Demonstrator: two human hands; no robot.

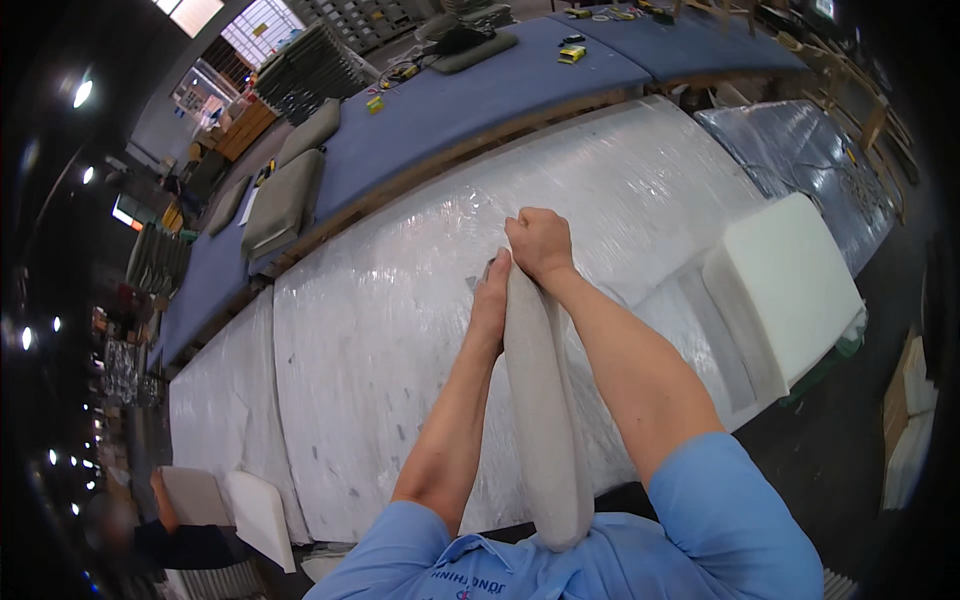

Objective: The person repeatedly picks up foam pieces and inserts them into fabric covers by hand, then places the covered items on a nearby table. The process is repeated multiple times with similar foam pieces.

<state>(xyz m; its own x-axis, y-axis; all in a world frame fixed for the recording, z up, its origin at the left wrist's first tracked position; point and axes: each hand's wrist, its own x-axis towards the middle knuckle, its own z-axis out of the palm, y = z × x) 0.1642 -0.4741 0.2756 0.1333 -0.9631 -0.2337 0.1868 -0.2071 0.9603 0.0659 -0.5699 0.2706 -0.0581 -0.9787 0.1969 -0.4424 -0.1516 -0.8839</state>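
Observation:
A long grey fabric cushion (540,410) stands on its narrow edge between my forearms, its near end against my chest. My left hand (490,298) is closed on the cushion's far end, thumb on top; its other fingers are mostly hidden. Just beyond that end, my right hand (541,243) makes a tight fist beside the left thumb. What the fist pinches, if anything, is hidden. Beneath both hands lies a pale worktable (380,350) wrapped in shiny clear plastic film.
At right sits a white foam pad (795,285) with grey fabric (735,320) beside it. Beyond runs a blue-covered table (450,100) bearing grey cushions (285,200) and small tools. At lower left another person's arm (165,500) reaches to a cushion (195,495) near a white pad (260,515).

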